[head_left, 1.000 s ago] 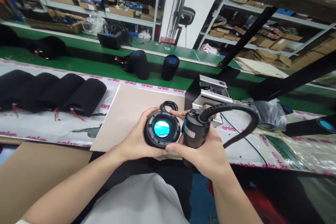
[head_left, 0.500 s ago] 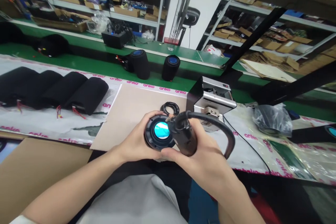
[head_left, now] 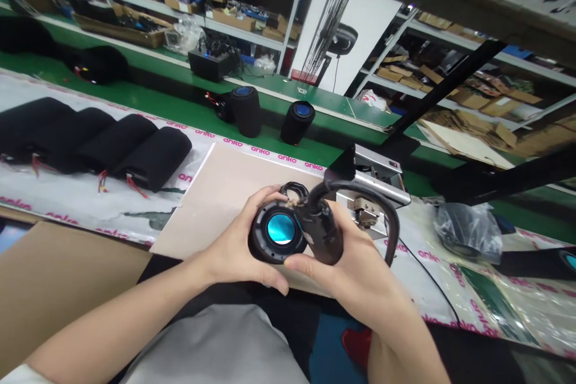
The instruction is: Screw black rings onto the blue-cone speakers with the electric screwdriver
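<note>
A round black speaker part with a shiny blue centre faces up over the cardboard sheet. My left hand is wrapped round its left side, the thumb reaching along its lower edge. My right hand grips a dark cylindrical tool with a thick curved cable, its thumb at the speaker part's lower right edge. The tool's end is at the right rim of the speaker part; the exact contact is hidden. Just behind lies a black ring, partly covered by the tool.
Several black fabric-covered cylinders with red wires lie on the left. Two upright speakers stand behind the cardboard sheet. A metal machine stands at the right, beside a cable and a plastic bag.
The view has shifted slightly. My left thumb has moved away from my right thumb, down below the speaker part. Both hands keep their holds.
</note>
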{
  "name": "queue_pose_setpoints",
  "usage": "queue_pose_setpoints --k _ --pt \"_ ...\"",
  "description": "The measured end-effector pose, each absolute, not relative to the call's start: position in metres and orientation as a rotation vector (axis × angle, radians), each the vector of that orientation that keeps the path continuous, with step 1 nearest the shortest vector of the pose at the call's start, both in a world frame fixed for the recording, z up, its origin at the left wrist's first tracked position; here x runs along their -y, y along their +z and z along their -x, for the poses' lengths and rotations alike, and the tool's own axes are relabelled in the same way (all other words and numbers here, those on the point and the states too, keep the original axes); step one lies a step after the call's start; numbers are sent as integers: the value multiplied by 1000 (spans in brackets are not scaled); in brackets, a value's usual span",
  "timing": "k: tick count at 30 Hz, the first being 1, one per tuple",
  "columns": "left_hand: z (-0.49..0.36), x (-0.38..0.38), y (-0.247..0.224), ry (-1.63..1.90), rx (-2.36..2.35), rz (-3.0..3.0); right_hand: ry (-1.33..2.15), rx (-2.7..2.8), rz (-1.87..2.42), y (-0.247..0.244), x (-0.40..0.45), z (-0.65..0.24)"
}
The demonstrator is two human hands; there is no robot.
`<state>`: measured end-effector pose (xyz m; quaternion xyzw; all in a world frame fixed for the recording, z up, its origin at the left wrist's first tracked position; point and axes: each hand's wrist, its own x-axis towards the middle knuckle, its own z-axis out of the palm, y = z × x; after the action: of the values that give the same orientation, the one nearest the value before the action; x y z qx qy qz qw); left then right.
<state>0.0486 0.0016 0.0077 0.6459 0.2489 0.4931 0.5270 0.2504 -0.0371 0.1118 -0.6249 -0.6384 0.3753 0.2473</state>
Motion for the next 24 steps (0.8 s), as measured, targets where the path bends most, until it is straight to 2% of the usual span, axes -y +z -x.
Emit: queue_pose_setpoints --k 4,7,14,18,24 --pt "-50 0 16 1146 -666 -1554 1171 1530 1574 97 47 -258" --pt "-49 4 20 1133 -773 -1601 1130 1180 1466 97 52 -275" --pt "-50 2 16 1212 -964 -1758 405 683 884 123 43 -337" --pt "-72 -6 21 1197 -1022 -1808 242 717 756 129 18 -346" --pt "-110 -10 25 1113 -854 -1836 353 915 763 120 -17 -341"
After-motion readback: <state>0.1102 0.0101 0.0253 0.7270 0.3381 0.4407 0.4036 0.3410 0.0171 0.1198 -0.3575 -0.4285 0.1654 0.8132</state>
